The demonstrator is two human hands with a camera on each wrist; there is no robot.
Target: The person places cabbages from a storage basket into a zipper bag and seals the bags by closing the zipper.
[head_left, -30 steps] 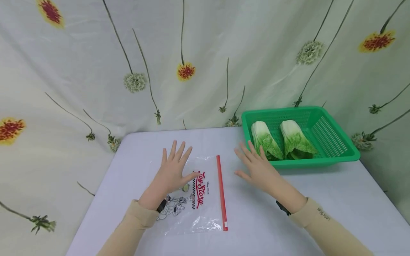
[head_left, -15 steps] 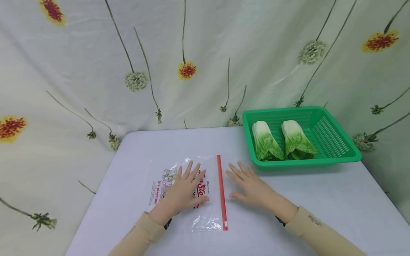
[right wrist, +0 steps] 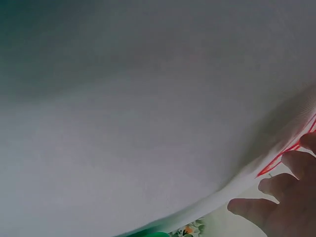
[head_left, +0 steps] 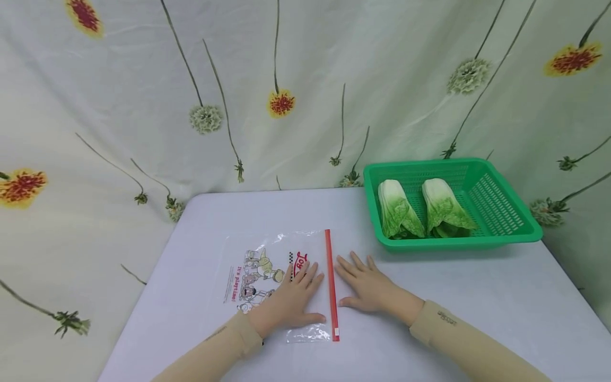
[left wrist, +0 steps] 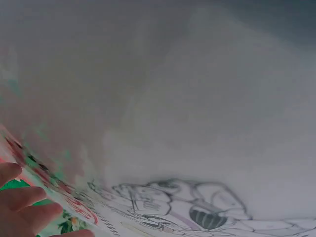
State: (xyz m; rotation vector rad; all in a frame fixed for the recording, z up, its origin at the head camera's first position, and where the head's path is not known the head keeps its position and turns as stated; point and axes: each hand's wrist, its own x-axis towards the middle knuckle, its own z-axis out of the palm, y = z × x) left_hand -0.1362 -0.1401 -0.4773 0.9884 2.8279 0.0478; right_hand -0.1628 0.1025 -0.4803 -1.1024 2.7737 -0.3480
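A clear printed zip bag (head_left: 260, 265) lies flat, its red slider strip (head_left: 331, 281) along the right side. Fingers spread, my left hand (head_left: 292, 298) is over the bag's right half and hides part of the red lettering. My right hand (head_left: 366, 286), also with straight, spread fingers, is just right of the strip, its fingertips close to it. Neither hand grips anything. In the left wrist view, the bag's line drawing (left wrist: 197, 205) shows beyond the fingers (left wrist: 34, 217). The right wrist view has the fingers (right wrist: 276, 187) near the red strip (right wrist: 281, 158).
On the table (head_left: 286, 209), a green plastic basket (head_left: 501, 244) stands at the back right, holding two napa cabbages (head_left: 398, 209), white ends toward the back. Behind the table hangs a flower-print curtain (head_left: 305, 63).
Both hands have come down and nearer the body. The left has also moved right over the bag, while the right has shifted slightly left toward the strip. Bag and basket stay put.
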